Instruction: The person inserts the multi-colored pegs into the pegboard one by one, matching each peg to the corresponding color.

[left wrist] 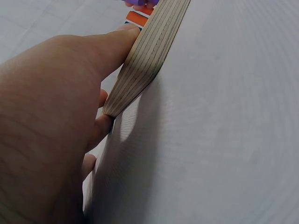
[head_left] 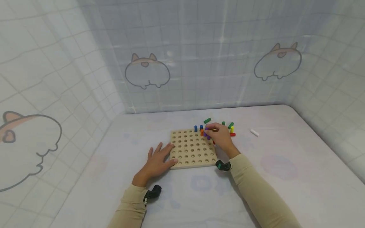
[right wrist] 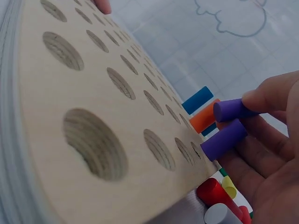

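Observation:
A square wooden pegboard (head_left: 196,165) with rows of round holes lies on the table. My right hand (head_left: 223,136) is over its far right corner, pinching a purple peg (right wrist: 228,111) between thumb and fingers. Just below that, a second purple peg (right wrist: 224,141) stands at the board, with fingers close behind it. Beside them an orange peg (head_left: 201,132) and two blue pegs (head_left: 195,128) stand upright along the far edge. At the board's left side rests my left hand (head_left: 156,162), fingers spread and thumb (left wrist: 114,46) touching the near left part.
Loose pegs lie right of and beyond the board: green (head_left: 207,120), yellow (head_left: 232,129) and red (head_left: 233,134). A white peg (head_left: 254,132) is farther right. The pale cloth-covered table (head_left: 285,142) meets tiled-pattern curtains (head_left: 205,91) at the back and sides.

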Demonstrator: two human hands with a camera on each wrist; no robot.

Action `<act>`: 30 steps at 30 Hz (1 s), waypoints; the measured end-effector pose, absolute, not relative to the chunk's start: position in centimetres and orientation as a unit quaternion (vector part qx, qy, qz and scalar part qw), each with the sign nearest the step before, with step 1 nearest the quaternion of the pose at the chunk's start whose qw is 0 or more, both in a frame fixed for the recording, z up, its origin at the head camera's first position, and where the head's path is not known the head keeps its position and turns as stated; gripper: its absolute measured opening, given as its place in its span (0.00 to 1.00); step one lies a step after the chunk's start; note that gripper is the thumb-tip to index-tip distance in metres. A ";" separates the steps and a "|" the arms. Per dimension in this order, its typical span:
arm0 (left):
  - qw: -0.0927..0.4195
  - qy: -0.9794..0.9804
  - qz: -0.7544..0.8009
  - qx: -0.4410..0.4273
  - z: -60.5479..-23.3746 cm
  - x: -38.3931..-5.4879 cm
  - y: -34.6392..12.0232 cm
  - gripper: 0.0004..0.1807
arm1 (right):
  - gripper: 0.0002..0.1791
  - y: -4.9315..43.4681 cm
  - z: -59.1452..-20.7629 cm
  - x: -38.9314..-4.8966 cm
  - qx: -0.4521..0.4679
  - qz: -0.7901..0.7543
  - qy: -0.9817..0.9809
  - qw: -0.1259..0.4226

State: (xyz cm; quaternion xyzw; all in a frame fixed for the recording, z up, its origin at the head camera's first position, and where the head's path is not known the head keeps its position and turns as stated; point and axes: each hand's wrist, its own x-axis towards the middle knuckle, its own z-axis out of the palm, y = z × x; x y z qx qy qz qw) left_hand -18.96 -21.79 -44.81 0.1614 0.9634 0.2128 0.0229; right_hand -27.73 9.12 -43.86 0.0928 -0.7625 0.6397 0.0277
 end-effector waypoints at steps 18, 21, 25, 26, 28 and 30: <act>0.025 0.963 0.214 0.162 -44.6 -19.1 -21.7 0.44 | 0.08 8.7 -44.7 -27.8 0.160 0.541 -0.824 0.049; 0.027 0.964 0.210 0.159 -44.6 -19.0 -21.7 0.44 | 0.08 8.5 -44.8 -27.8 0.167 0.532 -0.828 0.056; 0.027 0.965 0.207 0.160 -44.6 -19.0 -21.8 0.43 | 0.08 8.4 -44.7 -27.7 0.161 0.527 -0.832 0.061; 0.027 0.964 0.208 0.160 -44.5 -19.0 -21.8 0.43 | 0.08 8.4 -44.7 -27.7 0.160 0.526 -0.833 0.060; 0.028 0.964 0.209 0.161 -44.5 -19.1 -21.8 0.43 | 0.08 8.4 -44.6 -27.7 0.158 0.525 -0.834 0.061; 0.028 0.964 0.209 0.160 -44.5 -19.1 -21.9 0.43 | 0.08 8.4 -44.6 -27.8 0.159 0.522 -0.835 0.067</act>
